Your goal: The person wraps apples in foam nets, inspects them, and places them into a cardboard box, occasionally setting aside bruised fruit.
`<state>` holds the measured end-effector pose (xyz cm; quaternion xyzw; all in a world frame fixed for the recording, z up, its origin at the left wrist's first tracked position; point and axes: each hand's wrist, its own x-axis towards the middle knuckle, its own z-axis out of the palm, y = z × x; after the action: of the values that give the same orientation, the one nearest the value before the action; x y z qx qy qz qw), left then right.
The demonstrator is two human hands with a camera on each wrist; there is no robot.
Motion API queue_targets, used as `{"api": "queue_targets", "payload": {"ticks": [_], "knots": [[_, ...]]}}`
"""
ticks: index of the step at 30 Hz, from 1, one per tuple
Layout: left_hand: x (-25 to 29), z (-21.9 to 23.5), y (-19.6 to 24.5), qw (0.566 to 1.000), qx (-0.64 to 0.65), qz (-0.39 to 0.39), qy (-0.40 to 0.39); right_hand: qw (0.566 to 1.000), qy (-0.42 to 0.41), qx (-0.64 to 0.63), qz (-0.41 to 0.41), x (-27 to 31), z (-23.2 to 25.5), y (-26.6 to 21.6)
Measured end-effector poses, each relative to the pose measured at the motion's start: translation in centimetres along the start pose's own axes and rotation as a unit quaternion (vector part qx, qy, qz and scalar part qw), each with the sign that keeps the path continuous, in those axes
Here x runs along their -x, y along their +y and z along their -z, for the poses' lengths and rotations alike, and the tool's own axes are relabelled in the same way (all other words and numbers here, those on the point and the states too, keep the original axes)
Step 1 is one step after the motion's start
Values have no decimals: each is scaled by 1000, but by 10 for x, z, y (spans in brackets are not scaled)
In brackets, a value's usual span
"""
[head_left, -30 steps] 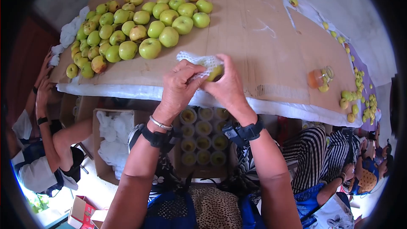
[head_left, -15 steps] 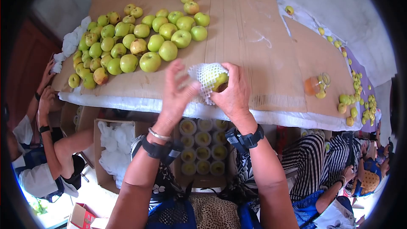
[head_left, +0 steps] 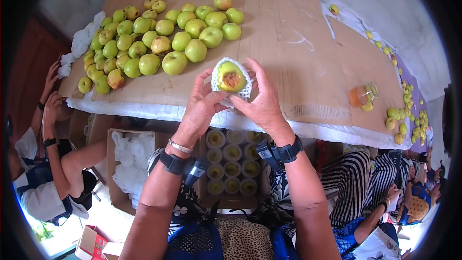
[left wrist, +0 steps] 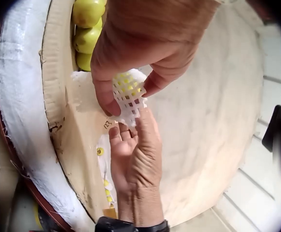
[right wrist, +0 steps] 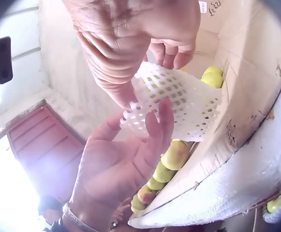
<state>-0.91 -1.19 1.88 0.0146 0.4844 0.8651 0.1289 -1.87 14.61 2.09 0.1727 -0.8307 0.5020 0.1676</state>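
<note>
A green apple [head_left: 232, 76] with a brown, sunken patch faces up in the head view, wrapped round its sides by a white foam net sleeve [right wrist: 167, 94]. Both hands hold it just over the front edge of the cardboard-covered table. My left hand [head_left: 199, 103] grips the sleeve's left side, thumb at its lower end. From the other side my right hand [head_left: 264, 103] holds the sleeve, its thumb also low and its fingers up along the side. In the right wrist view the net mesh hides most of the apple.
Many loose apples [head_left: 173, 62] lie on the cardboard [head_left: 274, 29] at the left. A glass jar [head_left: 358, 96] of amber liquid lies at the right. Below the table edge are a box of netted apples [head_left: 232, 169] and a box of white foam sleeves [head_left: 130, 163]. People sit at both sides.
The left hand, lifted off the sleeve half a second ago, now holds it again. The apple has turned so its brown patch faces up, with the net spread round its sides.
</note>
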Motion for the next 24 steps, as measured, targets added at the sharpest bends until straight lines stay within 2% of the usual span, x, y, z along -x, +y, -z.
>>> {"api": "queue_targets", "payload": {"ticks": [3, 8, 11, 14, 18, 21, 24], "knots": [[1, 6, -3, 1000, -14, -6, -1, 997, -18, -67, -26, 1, 0, 1], [3, 3, -3, 1000, -22, -20, -8, 995, -10, -95, -8, 1, -7, 2], [2, 0, 0, 1000, -5, 23, 16, 996, 10, -89, -2, 4, -12, 7], [-2, 3, -11, 992, -99, -82, 0, 995, 22, -91, -15, 2, -12, 9], [-2, 2, -16, 989, -114, -90, 16, 995, 77, -65, 4, 0, -11, 4], [-4, 1, -17, 985, -132, -108, 23, 995, 58, -73, -33, -1, -6, 0], [-4, 4, -18, 983, -152, -97, 41, 996, 48, -77, 7, 2, -11, -1]]}}
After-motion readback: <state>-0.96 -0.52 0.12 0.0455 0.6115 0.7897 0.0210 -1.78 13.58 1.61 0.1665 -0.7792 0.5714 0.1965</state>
